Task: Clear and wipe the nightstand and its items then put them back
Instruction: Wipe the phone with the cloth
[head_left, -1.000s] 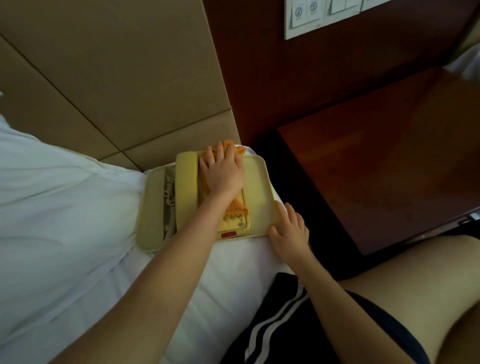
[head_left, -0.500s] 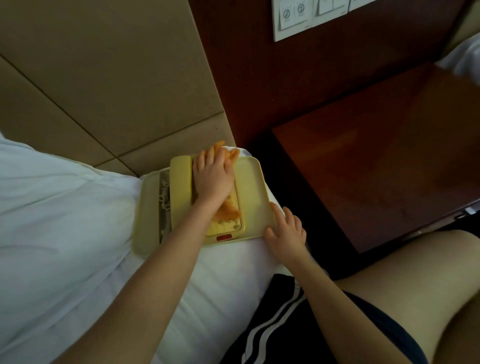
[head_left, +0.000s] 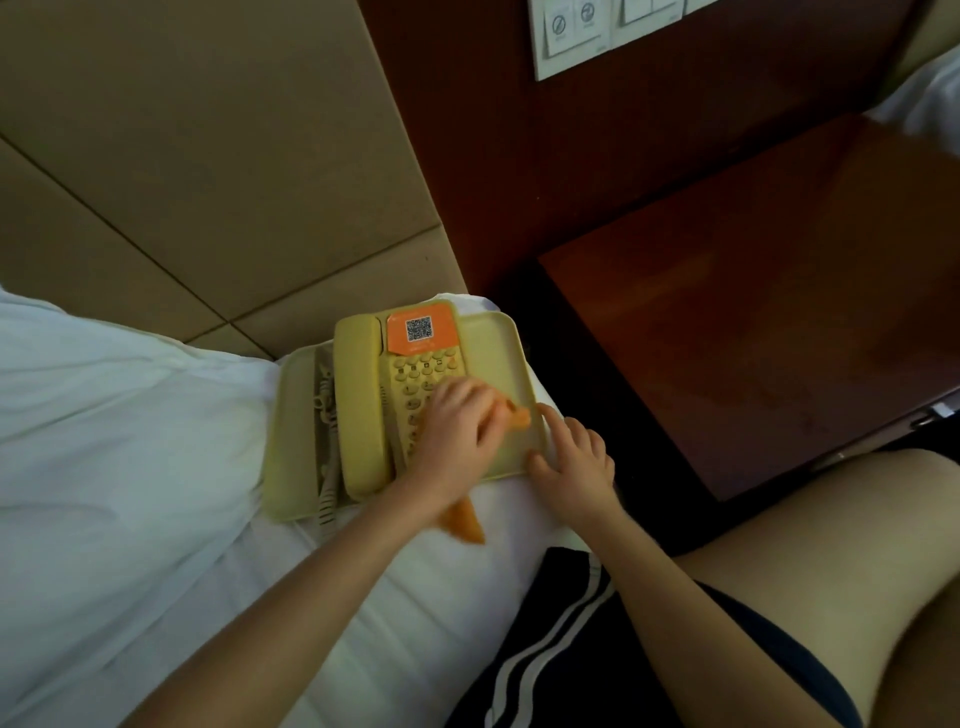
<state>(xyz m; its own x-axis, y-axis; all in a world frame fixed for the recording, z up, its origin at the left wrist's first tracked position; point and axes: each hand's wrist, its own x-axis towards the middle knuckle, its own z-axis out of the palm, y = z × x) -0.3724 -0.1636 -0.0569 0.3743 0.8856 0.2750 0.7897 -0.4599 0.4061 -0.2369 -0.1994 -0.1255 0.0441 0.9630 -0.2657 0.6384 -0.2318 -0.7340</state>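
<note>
Yellow tray (head_left: 500, 375) holding telephone (head_left: 361, 405), left hand (head_left: 457, 431) gripping orange cloth (head_left: 464, 519)

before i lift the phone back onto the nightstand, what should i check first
1. Cloth in hand: ok. The left hand grips the orange cloth over the keypad.
2. Tray steadied: ok. The right hand rests on the near right corner of the tray.
3. Handset seated on the phone: ok.
4. Coiled cord inside the tray: not ok. Its end trails over the near edge onto the sheet.
5. Nightstand top wiped: cannot tell.
6. Keypad fully wiped: cannot tell. The hand covers part of it.
</note>
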